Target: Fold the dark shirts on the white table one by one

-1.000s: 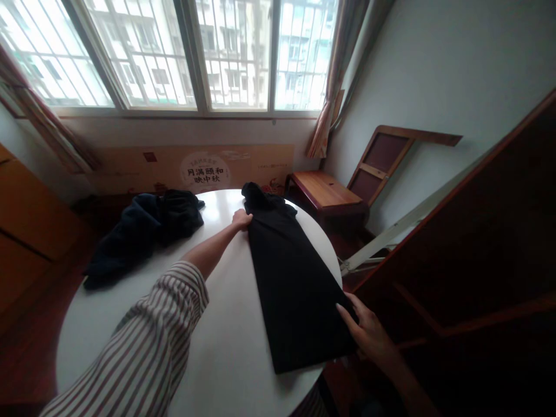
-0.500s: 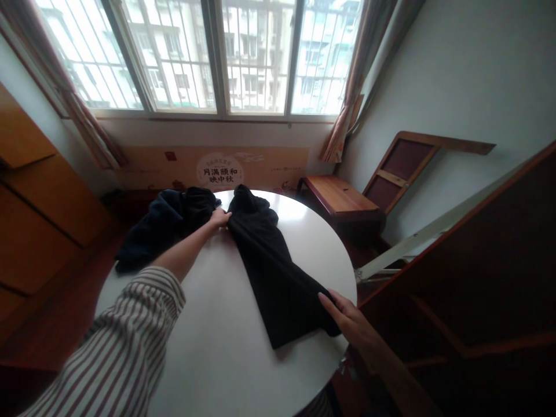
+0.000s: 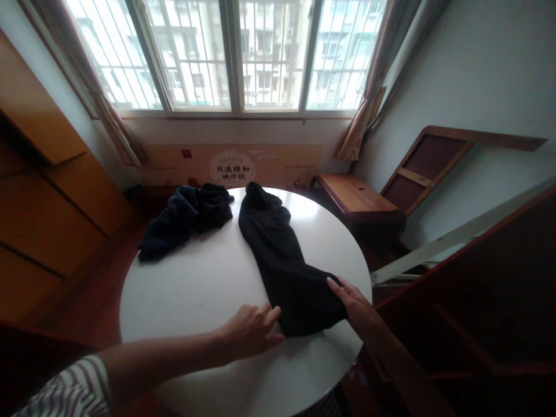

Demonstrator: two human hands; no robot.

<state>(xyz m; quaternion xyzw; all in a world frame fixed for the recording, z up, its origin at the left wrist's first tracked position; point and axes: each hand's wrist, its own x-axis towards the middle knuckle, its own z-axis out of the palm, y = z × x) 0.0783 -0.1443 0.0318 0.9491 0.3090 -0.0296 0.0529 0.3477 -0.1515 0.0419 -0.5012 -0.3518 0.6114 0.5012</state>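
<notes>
Daylight floods through the tall barred window (image 3: 243, 55); glare whitens the round white table (image 3: 191, 284); corners dim, edges bowed.

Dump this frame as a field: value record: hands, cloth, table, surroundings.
table: round, white
black garment: laid lengthwise on table, far end bunched
left hand: flat on table, fingertips at garment's near edge
right hand: on garment's near right corner, fingers extended; grip unclear
dark clothes pile: far left of table, beside garment's far end
background: barred window, printed cardboard sheet, wooden bench
</notes>
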